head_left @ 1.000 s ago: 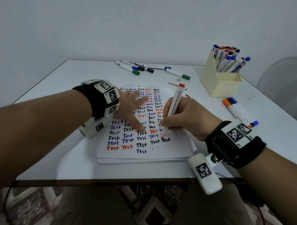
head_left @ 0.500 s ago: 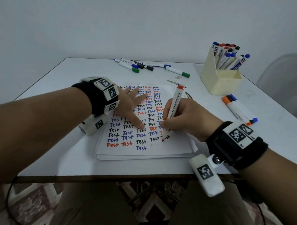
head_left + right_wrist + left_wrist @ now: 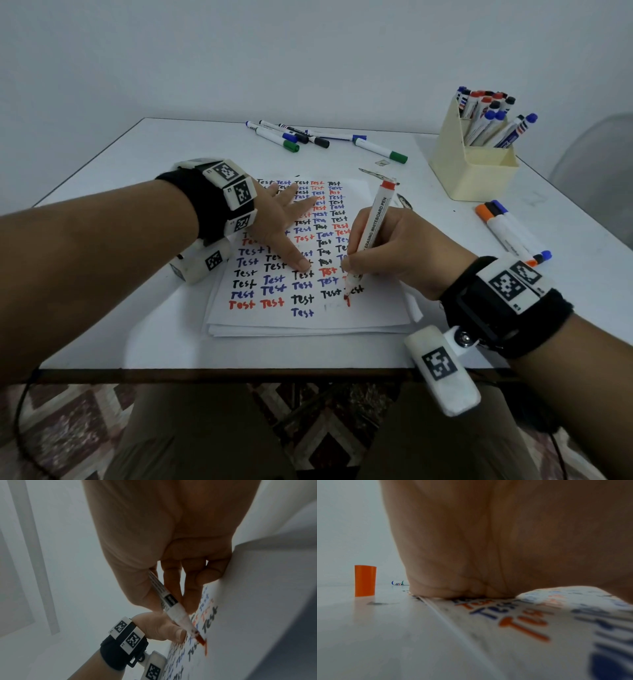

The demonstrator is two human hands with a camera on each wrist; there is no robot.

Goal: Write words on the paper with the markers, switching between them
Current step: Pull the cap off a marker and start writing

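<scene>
A stack of white paper (image 3: 370,311) lies mid-table, filled with rows of "Test" in black, blue and red. My right hand (image 3: 387,250) pinches an uncapped red whiteboard marker (image 3: 371,226) (image 3: 173,608); its tip touches the sheet at a fresh red stroke (image 3: 348,301) (image 3: 205,649) near the lower right of the rows. My left hand (image 3: 284,226) lies flat on the paper with fingers spread, thumb pointing toward the marker. In the left wrist view the palm (image 3: 488,547) presses on the paper's edge (image 3: 513,628).
A cream holder (image 3: 474,168) full of markers stands back right. Several capped markers (image 3: 291,137) lie at the far edge, and two or three more markers (image 3: 510,233) lie right of the paper. An orange cap (image 3: 365,580) stands upright on the table left of the sheet.
The marker tip has moved down past the last black word and touched the paper, leaving a short red stroke. My left hand has stayed flat on the sheet.
</scene>
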